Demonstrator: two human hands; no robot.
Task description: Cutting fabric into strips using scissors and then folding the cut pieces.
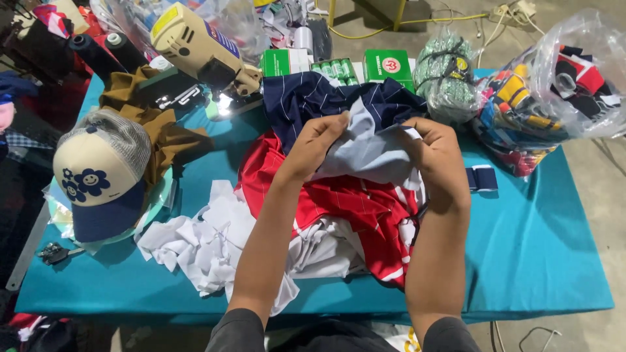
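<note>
Hands pinch pale grey cloth (368, 153): left hand (317, 145) and right hand (435, 151) both gripping it, red striped fabric (355, 208) beneath them

A table (541, 261) draped in teal cloth fills most of the space, standing on a bare grey concrete floor (596, 176). At the far side, yellow metal legs (396, 14) rise from the floor, with a yellow cable (417, 23) trailing past them. Light falls bright and even.

The pale grey cloth (368, 153) hides both hands' fingertips, and the bottom edge cuts off both sleeves.
</note>
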